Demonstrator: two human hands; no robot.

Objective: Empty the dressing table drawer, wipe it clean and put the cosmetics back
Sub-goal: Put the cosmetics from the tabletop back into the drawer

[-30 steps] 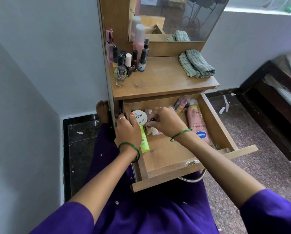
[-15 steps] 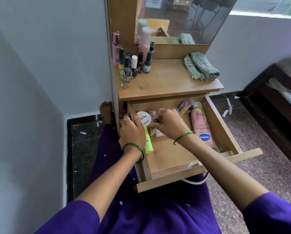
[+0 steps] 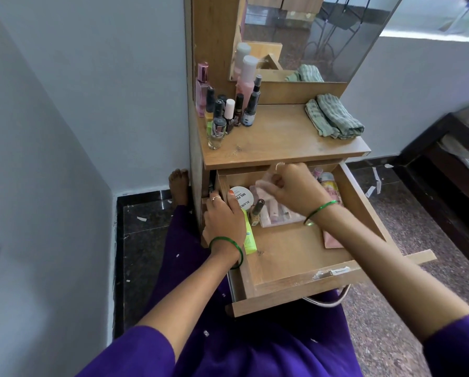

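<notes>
While the wooden pull-out drawer [image 3: 296,254] of the dressing table stands fully open, both hands are at its back half. Left hand [image 3: 224,221] grips the drawer's left side wall, fingers curled over the outside, thumb inside against a round white nail-polish-remover tub [image 3: 243,200]. Lime-green squeeze tube [image 3: 249,236] lies along that wall just below the tub, partly under the hand. Small brown nail polish bottle with dark cap [image 3: 256,213] lies tilted just right of the tube, touching a clear plastic packet of small pink tubes [image 3: 278,212]. Right hand [image 3: 296,190] sits over the packet's far end, fingers closed in a pinch on its pale upper edge; blurred, so exact grip is unclear. Pink lotion bottle [image 3: 330,186] lies along the right wall, mostly hidden by the right wrist. On the wooden tabletop [image 3: 277,142]: cluster of upright perfume and polish bottles [image 3: 225,110] at the left rear, folded green striped cloth [image 3: 334,117] at the right. Mirror [image 3: 317,36] behind.
</notes>
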